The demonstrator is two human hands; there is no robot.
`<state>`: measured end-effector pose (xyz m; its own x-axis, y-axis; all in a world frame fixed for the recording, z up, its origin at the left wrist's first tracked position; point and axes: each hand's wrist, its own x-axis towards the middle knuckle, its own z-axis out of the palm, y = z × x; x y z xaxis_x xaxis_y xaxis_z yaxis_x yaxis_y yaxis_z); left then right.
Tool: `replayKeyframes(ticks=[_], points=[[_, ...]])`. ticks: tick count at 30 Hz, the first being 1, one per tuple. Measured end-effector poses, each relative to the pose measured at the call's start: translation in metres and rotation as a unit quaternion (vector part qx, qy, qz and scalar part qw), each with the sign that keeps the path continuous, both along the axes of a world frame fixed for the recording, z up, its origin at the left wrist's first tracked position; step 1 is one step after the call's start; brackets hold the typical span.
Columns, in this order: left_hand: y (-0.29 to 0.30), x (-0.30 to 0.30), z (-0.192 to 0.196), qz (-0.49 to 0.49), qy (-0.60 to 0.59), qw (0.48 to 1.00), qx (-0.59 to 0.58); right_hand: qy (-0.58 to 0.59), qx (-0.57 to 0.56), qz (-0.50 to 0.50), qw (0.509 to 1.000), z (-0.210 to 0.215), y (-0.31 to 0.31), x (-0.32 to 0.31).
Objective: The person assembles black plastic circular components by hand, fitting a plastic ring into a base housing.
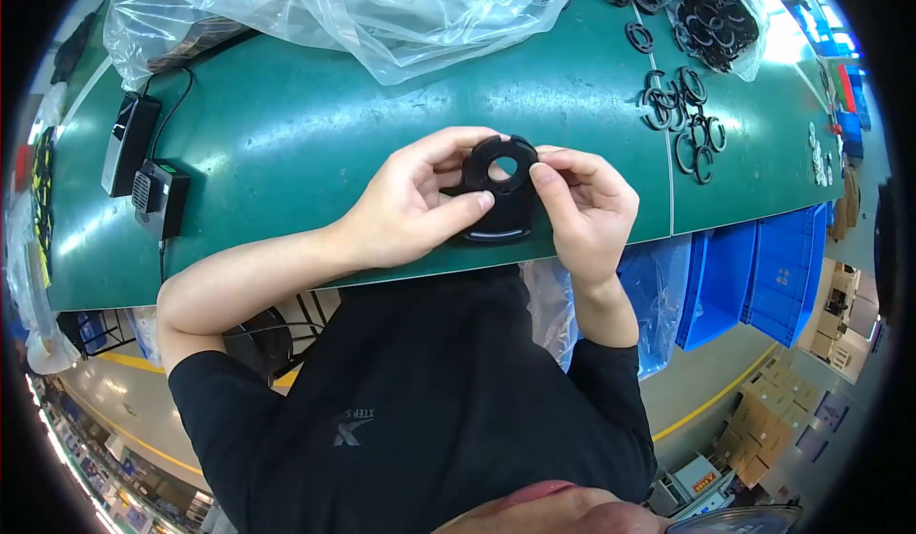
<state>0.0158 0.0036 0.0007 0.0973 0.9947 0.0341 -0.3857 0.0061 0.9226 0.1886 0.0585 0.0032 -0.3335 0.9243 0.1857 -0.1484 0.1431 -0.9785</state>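
Close to the near edge of the green table, both hands hold a black plastic part point(496, 217) with a round ring-shaped top, a hole through it and a wider lower body. My left hand point(410, 200) grips it from the left, the thumb lying across its front and the fingers curled behind. At the upper right of the ring, my right hand point(590, 205) pinches the rim between thumb and forefinger. Whether a separate ring lies on the part, I cannot tell. Loose black rings point(701, 133) lie to the right on the tabletop.
Clear plastic sheeting point(382, 19) covers the table's far side. A bag of black rings point(720, 26) stands far right, with small white pieces point(819, 157) near the right end. Two black devices point(160, 195) with cables sit left. Blue bins point(716, 281) adjoin the table's near right edge.
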Motion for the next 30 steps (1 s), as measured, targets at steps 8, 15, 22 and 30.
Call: replayKeyframes(ticks=[8,15,22,30], points=[[0.001,-0.009,0.01,-0.042,0.048,0.996,-0.065,-0.1,0.14,0.004,0.985,0.002,-0.004,-0.004],[-0.002,-0.012,0.015,0.01,0.129,0.991,-0.02,-0.063,-0.012,0.024,0.998,0.005,-0.014,-0.008],[-0.006,-0.01,0.016,0.06,0.268,0.959,0.064,-0.078,0.045,0.097,0.991,0.001,-0.009,-0.005],[-0.008,-0.008,0.015,0.039,0.137,0.986,-0.086,-0.056,-0.07,0.106,0.99,0.0,-0.01,-0.006]])
